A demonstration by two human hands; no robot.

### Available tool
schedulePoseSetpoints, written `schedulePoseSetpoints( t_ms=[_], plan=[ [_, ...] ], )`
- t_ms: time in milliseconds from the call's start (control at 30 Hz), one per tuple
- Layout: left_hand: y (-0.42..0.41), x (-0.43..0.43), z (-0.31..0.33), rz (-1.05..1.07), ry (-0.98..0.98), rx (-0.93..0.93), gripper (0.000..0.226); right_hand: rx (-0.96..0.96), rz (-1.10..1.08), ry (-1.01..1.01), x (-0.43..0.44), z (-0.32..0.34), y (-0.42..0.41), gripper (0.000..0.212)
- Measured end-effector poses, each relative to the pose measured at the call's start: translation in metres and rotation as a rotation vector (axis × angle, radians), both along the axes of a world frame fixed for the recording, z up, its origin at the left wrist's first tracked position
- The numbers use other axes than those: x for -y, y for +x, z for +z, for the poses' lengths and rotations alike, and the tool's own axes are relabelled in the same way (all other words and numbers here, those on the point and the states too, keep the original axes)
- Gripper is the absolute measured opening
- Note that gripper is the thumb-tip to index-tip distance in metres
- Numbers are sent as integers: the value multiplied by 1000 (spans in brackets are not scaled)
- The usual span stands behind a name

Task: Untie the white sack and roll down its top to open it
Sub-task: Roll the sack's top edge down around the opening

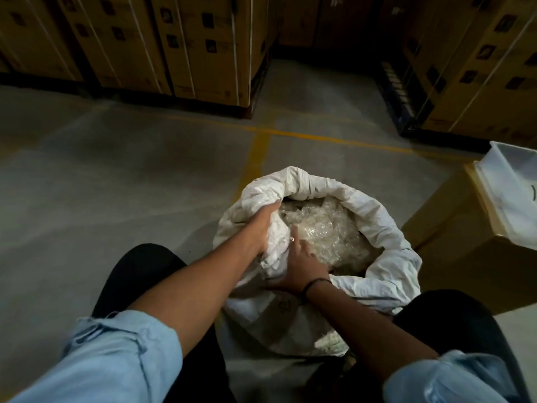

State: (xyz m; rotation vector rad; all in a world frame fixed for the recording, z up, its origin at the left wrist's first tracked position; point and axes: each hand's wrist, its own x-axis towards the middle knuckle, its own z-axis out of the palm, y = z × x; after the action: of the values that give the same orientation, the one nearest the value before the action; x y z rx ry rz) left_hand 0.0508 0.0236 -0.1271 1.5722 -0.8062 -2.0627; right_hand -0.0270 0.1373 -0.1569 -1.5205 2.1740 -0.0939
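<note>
The untied sack (386, 266) stands on the floor (116, 184) under the fingers (273, 212): the left hand (261, 228) clenches the bunched rim and the right hand (300, 270) lies spread alongside, its grip unclear, so that bunch should probably be rolled outward evenly.

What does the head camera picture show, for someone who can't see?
A person's left hand grips the rolled-down rim of an open white sack on a floor; the right hand rests on its near edge. Clear plastic fills it.
</note>
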Motion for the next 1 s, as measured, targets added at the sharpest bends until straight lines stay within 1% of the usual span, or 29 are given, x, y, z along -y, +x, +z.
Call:
schedulePoseSetpoints(
  t_ms=[33,67,100,133,200,267,300,333,367,433,467,533,567,600,633,667,733,767,800,833,933,1000],
  plan=[
    [6,3,10,-8,21,-88,55,17,-54,-67,3,0,0,148],
    [12,11,13,13,31,-152,59,14,-100,-136,6,2,-2,142],
    [21,17,15,69,30,-209,66,-9,-131,-193,12,5,-6,131],
    [31,22,16,158,26,-273,72,-46,-133,-215,18,9,-11,115],
    [49,32,7,264,8,-360,79,-147,-64,-185,28,17,-17,79],
    [62,36,4,297,-1,-341,78,-284,38,-196,32,17,-16,50],
    [66,38,6,275,21,-243,76,-347,88,-223,32,14,-13,42],
    [65,42,8,215,31,-125,74,-390,118,-239,31,9,-12,38],
    [64,50,3,215,54,-1,75,-400,131,-241,30,2,-12,40],
    [56,60,-1,215,-32,165,96,-416,175,-234,27,-8,-12,48],
    [48,60,-2,201,-64,167,103,-455,201,-241,26,-11,-12,51],
    [27,43,4,103,-46,168,104,-518,222,-238,25,-15,-10,53],
    [19,31,8,68,-28,213,114,-527,232,-229,24,-17,-8,54],
    [13,22,8,54,-57,303,122,-536,259,-226,23,-20,-5,55],
    [11,23,0,96,-96,368,119,-544,299,-226,20,-25,-3,58],
    [9,24,-6,135,-130,378,108,-551,340,-223,16,-30,-2,68],
    [11,32,-14,158,-137,295,87,-564,343,-211,9,-37,-2,104],
    [13,37,-20,179,-106,262,80,-560,296,-200,7,-41,-3,118],
    [15,41,-23,206,-108,209,73,-550,242,-199,6,-42,-5,124],
    [17,44,-23,227,-92,157,68,-523,196,-200,6,-41,-7,120],
    [29,37,-3,243,10,38,57,-418,158,-216,11,-25,-12,75],
    [39,39,3,261,24,-22,44,-397,164,-269,17,-8,-15,66]
  ],
)
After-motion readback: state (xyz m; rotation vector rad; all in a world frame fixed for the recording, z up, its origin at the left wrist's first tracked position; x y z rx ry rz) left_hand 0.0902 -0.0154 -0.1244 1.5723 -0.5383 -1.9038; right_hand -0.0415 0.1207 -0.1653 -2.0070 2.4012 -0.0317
